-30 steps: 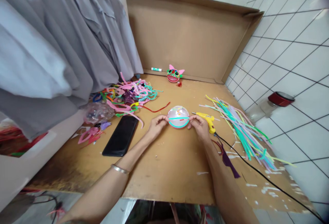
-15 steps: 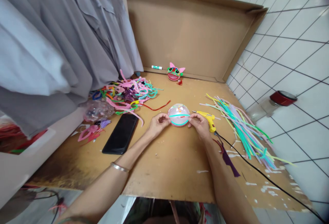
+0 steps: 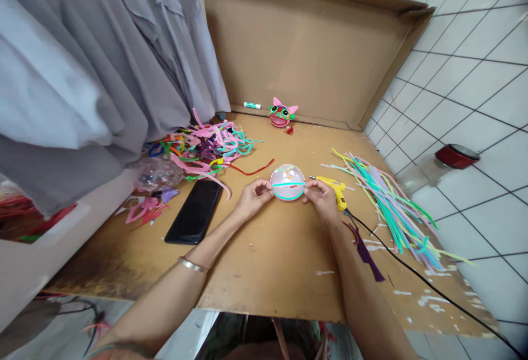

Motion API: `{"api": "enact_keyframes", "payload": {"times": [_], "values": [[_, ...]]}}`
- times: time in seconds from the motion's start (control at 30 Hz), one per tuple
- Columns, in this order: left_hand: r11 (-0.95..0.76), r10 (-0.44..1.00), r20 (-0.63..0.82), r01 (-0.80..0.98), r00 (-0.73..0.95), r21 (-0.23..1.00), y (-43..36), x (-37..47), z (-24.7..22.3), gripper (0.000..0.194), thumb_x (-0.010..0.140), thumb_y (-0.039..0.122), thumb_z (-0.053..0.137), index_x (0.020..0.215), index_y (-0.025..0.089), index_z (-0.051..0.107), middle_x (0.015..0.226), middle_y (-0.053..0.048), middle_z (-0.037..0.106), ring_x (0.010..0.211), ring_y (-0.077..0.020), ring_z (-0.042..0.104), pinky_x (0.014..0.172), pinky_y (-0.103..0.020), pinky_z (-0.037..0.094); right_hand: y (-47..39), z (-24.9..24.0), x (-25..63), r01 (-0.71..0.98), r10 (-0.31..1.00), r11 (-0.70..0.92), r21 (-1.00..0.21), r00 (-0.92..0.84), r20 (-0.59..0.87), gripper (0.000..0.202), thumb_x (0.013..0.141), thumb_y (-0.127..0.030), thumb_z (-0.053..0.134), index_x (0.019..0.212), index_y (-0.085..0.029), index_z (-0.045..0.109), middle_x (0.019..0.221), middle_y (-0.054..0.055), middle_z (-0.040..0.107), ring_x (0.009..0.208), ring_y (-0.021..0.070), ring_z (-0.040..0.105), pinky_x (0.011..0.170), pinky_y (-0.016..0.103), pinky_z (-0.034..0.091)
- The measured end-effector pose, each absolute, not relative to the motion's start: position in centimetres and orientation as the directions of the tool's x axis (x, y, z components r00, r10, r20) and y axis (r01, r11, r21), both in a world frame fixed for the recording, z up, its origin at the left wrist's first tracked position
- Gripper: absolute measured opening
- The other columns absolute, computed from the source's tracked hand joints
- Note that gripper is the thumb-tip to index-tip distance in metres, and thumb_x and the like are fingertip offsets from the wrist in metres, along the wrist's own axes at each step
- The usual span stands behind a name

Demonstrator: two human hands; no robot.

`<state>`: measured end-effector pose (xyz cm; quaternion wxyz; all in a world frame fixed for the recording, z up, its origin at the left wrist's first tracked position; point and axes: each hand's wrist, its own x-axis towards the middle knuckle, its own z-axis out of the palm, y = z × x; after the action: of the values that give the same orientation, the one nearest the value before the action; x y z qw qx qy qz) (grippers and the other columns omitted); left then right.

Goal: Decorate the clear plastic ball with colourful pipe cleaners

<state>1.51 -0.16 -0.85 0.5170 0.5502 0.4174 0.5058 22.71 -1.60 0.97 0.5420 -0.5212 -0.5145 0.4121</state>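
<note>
A turquoise pipe cleaner [image 3: 284,184] runs straight across the front of a round, clear plastic ball [image 3: 284,174] in the middle of the table. My left hand [image 3: 254,196] pinches its left end between thumb and fingers, beside the ball's left edge. At the right edge, my right hand [image 3: 322,199] pinches the other end. Another turquoise band curves along the ball's lower rim, and a small red piece shows below the upper strand. Whether my fingers also press on the ball, I cannot tell. Just right of my right hand lies a yellow glue gun [image 3: 337,189].
Loose pipe cleaners [image 3: 383,200] lie in a bundle at right, near a red-lidded jar [image 3: 447,159]. At left are a black phone [image 3: 193,211] and a tangled craft pile [image 3: 214,142]. A decorated pink-eared head [image 3: 280,115] stands before the cardboard wall [image 3: 305,52]. A black cord [image 3: 412,266] crosses the right side.
Both hands keep the same pinch on the turquoise pipe cleaner across the ball. Only the camera view has shifted slightly.
</note>
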Motion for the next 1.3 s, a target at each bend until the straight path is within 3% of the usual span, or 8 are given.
{"api": "enact_keyframes", "payload": {"times": [0.9,1.13,1.3], "values": [[-0.088,0.990,0.091,-0.028,0.106,0.996,-0.2,1.7,-0.5,0.018,0.059,0.024,0.066,0.071,0.017,0.054,0.060,0.006,0.052,0.056,-0.0080,0.045,0.057,-0.021,0.035,-1.9,1.4,22.5,0.102,0.989,0.084,-0.991,0.112,0.096,0.031,0.064,-0.043,0.072,0.078,-0.021,0.054,0.048,-0.005,0.059,0.046,0.0126,0.056,0.055,0.026,0.046],[-0.112,0.987,0.106,0.046,0.121,0.993,-0.8,1.5,0.5,0.016,0.065,0.030,0.062,0.070,0.017,0.055,0.063,0.004,0.052,0.060,-0.0100,0.046,0.061,-0.023,0.035,-2.2,1.7,22.5,0.117,0.988,0.126,-0.985,0.072,0.135,0.027,0.070,-0.044,0.067,0.076,-0.022,0.055,0.050,-0.004,0.060,0.050,0.0137,0.057,0.058,0.027,0.046],[-0.159,0.981,0.146,0.106,0.125,0.982,-1.0,1.5,0.8,0.025,0.071,0.040,0.060,0.068,0.017,0.053,0.063,0.003,0.050,0.061,-0.0109,0.045,0.061,-0.024,0.035,-2.3,2.0,22.4,0.153,0.988,0.132,-0.979,0.062,0.142,0.029,0.073,-0.048,0.066,0.071,-0.021,0.055,0.050,-0.003,0.059,0.051,0.0130,0.055,0.059,0.026,0.045]]}}
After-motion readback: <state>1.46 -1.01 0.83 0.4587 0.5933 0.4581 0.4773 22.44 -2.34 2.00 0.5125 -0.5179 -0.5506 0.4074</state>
